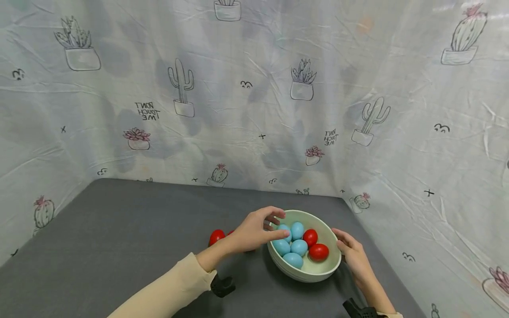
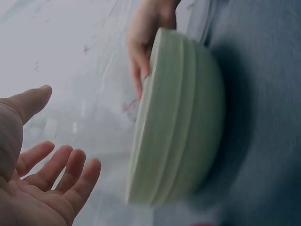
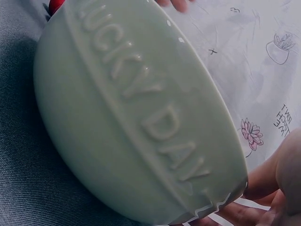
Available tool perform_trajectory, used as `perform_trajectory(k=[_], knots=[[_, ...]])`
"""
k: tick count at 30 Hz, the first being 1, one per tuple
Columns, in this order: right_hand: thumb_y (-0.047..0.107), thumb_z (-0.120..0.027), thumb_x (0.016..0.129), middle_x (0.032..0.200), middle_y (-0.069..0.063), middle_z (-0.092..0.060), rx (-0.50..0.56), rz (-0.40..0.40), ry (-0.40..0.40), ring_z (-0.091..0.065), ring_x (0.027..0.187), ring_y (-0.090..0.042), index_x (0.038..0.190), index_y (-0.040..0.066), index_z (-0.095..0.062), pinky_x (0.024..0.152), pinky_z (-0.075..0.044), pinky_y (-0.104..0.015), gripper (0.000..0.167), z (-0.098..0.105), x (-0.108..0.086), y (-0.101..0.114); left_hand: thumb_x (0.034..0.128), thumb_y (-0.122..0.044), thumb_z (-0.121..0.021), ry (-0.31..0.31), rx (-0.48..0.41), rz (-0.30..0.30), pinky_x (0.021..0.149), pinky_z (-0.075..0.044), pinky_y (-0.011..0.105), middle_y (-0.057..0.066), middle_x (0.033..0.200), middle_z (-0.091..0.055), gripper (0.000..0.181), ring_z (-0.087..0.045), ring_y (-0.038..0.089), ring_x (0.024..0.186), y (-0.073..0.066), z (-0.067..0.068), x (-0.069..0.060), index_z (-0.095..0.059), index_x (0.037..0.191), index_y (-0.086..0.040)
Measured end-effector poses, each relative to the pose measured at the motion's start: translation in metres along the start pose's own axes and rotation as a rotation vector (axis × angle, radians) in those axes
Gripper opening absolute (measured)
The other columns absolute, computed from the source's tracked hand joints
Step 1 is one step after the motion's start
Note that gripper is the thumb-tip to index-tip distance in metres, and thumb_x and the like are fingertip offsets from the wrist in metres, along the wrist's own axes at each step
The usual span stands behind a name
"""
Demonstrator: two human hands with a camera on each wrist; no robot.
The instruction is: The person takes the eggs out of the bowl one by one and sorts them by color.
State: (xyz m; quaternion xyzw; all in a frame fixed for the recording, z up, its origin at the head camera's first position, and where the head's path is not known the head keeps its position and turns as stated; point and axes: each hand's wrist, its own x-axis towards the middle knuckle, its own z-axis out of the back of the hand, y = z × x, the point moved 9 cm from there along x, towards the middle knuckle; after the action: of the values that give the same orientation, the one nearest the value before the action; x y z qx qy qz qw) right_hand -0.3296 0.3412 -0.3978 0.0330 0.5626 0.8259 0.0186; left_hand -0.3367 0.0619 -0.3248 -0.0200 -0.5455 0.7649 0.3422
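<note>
A pale green bowl holds several light blue eggs and two red eggs. My left hand hovers over the bowl's left rim, thumb and fingers apart with nothing between them; it partly covers the blue eggs at that side. On the opposite side, my right hand grips the bowl, with the thumb near the rim and fingers around the outside. Raised letters on the bowl's wall read "LUCKY DAY" in the right wrist view.
Red eggs lie on the dark grey table left of the bowl, partly behind my left arm. A pale curtain with cactus drawings encloses the table at the back and sides.
</note>
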Motion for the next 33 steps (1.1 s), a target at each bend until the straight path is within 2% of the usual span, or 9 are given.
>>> perform_trajectory(k=[4, 8, 12, 17, 21, 25, 33], knots=[[0.010, -0.040, 0.107, 0.141, -0.024, -0.047, -0.004, 0.000, -0.006, -0.057, 0.112, -0.022, 0.146, -0.002, -0.042, 0.079, -0.053, -0.030, 0.040, 0.002, 0.000, -0.001, 0.0928, -0.031, -0.071, 0.067, -0.051, 0.018, 0.089, -0.050, 0.025, -0.006, 0.124, -0.061, 0.050, -0.060, 0.014, 0.109, 0.001, -0.031, 0.015, -0.056, 0.136, -0.011], [0.010, -0.040, 0.107, 0.141, -0.024, -0.048, -0.015, -0.002, -0.015, -0.057, 0.112, -0.023, 0.145, -0.002, -0.042, 0.079, -0.053, -0.029, 0.040, 0.004, -0.002, -0.002, 0.0949, -0.031, -0.069, 0.130, -0.111, 0.043, 0.090, -0.049, 0.024, -0.005, 0.125, -0.063, 0.053, -0.060, 0.012, 0.111, 0.004, -0.055, 0.027, -0.053, 0.140, -0.007], [0.010, -0.040, 0.107, 0.141, -0.025, -0.048, -0.013, 0.003, -0.014, -0.057, 0.113, -0.024, 0.145, -0.002, -0.043, 0.079, -0.053, -0.028, 0.040, 0.005, -0.002, -0.003, 0.0956, -0.027, -0.068, 0.181, -0.228, 0.088, 0.091, -0.049, 0.023, 0.000, 0.126, -0.065, 0.054, -0.060, 0.010, 0.113, 0.007, -0.074, 0.035, -0.052, 0.141, -0.003], [0.011, -0.042, 0.107, 0.140, -0.024, -0.048, 0.002, 0.021, -0.008, -0.058, 0.109, -0.019, 0.145, -0.002, -0.043, 0.079, -0.053, -0.029, 0.040, 0.004, -0.002, -0.001, 0.0952, -0.022, -0.069, 0.210, -0.344, 0.136, 0.086, -0.052, 0.024, 0.007, 0.128, -0.063, 0.054, -0.063, 0.008, 0.108, 0.011, -0.093, 0.044, -0.051, 0.141, 0.000], [0.012, -0.042, 0.107, 0.140, -0.024, -0.049, 0.010, 0.024, -0.006, -0.059, 0.106, -0.016, 0.145, -0.001, -0.043, 0.078, -0.053, -0.030, 0.040, 0.004, -0.001, -0.001, 0.0945, -0.016, -0.069, 0.225, -0.373, 0.174, 0.088, -0.052, 0.025, 0.010, 0.129, -0.062, 0.056, -0.061, 0.015, 0.114, 0.017, -0.105, 0.049, -0.048, 0.142, 0.004], [0.011, -0.041, 0.107, 0.141, -0.023, -0.048, 0.030, 0.016, 0.002, -0.059, 0.108, -0.018, 0.145, -0.002, -0.042, 0.079, -0.053, -0.029, 0.040, 0.002, 0.000, -0.002, 0.0921, -0.014, -0.072, 0.238, -0.336, 0.224, 0.089, -0.051, 0.025, 0.010, 0.126, -0.064, 0.056, -0.060, 0.018, 0.117, 0.025, -0.113, 0.051, -0.050, 0.140, 0.005], [0.011, -0.040, 0.108, 0.141, -0.023, -0.048, 0.035, 0.013, 0.004, -0.058, 0.111, -0.020, 0.145, -0.002, -0.042, 0.080, -0.053, -0.029, 0.040, 0.000, 0.001, -0.004, 0.0914, -0.017, -0.073, 0.286, -0.278, 0.265, 0.090, -0.051, 0.025, 0.008, 0.127, -0.064, 0.057, -0.061, 0.011, 0.112, 0.034, -0.119, 0.053, -0.051, 0.140, 0.002]])
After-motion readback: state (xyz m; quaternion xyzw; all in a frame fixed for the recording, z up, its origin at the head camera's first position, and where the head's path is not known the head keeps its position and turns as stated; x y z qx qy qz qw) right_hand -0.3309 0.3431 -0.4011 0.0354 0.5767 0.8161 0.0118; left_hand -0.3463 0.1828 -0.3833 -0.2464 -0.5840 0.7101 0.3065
